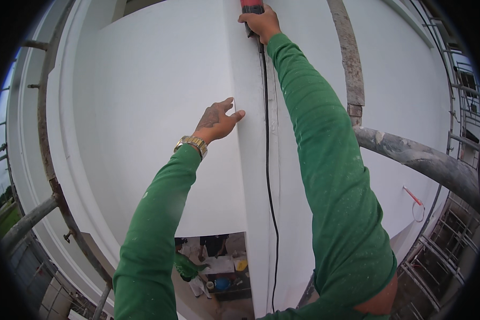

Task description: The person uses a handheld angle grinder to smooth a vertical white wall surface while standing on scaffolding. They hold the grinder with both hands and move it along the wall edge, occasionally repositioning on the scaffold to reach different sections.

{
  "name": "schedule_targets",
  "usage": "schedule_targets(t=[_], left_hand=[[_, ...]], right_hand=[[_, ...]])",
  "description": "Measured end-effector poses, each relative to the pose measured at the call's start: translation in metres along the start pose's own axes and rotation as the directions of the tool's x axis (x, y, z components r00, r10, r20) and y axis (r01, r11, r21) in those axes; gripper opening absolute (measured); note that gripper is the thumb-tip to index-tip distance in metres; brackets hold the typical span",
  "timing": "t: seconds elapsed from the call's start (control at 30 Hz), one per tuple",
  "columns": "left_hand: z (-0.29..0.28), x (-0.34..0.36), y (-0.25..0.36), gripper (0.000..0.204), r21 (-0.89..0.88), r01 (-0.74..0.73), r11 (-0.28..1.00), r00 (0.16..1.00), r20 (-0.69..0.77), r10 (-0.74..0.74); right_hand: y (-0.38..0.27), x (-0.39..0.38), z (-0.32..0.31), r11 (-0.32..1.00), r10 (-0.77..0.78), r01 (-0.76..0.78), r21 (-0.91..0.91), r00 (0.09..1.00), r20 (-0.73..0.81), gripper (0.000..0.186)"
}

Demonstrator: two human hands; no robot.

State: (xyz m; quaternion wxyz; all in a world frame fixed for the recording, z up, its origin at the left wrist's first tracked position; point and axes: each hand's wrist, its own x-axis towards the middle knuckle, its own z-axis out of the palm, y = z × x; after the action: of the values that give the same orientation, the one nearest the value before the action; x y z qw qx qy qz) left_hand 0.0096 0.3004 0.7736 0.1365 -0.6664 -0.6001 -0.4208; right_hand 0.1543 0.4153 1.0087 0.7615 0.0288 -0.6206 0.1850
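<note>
My right hand [264, 24] is raised to the top edge of the view, its fingers wrapped round the handle of a red and black corded power tool [252, 7]. The tool's front end lies outside the picture, so its exact kind does not show. From the handle a black cord [266, 160] hangs down along the white wall corner [249, 138]. Lower and to the left, my left hand [218, 120] rests at the corner's edge with thumb and fingers apart, holding nothing. A metal wristwatch [193, 143] sits on that wrist.
Scaffold pipes [418, 154] cross close on the right, and a rusty upright [48, 133] stands on the left. Far below, through an opening, people in green and dark clothes [186, 266] are beside a table [218, 265]. A red-handled item [413, 197] sticks out from the right wall.
</note>
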Motion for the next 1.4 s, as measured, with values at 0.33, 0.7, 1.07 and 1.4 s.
schedule_targets(t=[0.33, 0.7, 1.07, 1.4], left_hand=[[-0.014, -0.063, 0.016, 0.073, -0.67, -0.054, 0.74, 0.962, -0.233, -0.141], [0.031, -0.205, 0.005, 0.05, -0.98, -0.072, 0.186, 0.954, -0.122, -0.274], [0.116, -0.386, -0.093, 0.027, -0.944, 0.115, -0.31, 0.764, 0.284, -0.579], [0.174, -0.489, -0.092, 0.032, -0.894, 0.278, -0.352, 0.606, 0.447, -0.658]], right_hand=[[-0.072, -0.157, -0.028, 0.963, 0.082, -0.003, -0.27, 0.956, 0.282, 0.083], [-0.107, -0.391, -0.039, 0.965, 0.262, -0.188, -0.183, 0.7, 0.665, 0.071], [-0.072, -0.564, -0.085, 0.811, 0.374, -0.527, -0.254, 0.134, 0.918, 0.094], [-0.092, -0.684, -0.148, 0.722, 0.519, -0.611, -0.324, 0.17, 0.838, 0.08]])
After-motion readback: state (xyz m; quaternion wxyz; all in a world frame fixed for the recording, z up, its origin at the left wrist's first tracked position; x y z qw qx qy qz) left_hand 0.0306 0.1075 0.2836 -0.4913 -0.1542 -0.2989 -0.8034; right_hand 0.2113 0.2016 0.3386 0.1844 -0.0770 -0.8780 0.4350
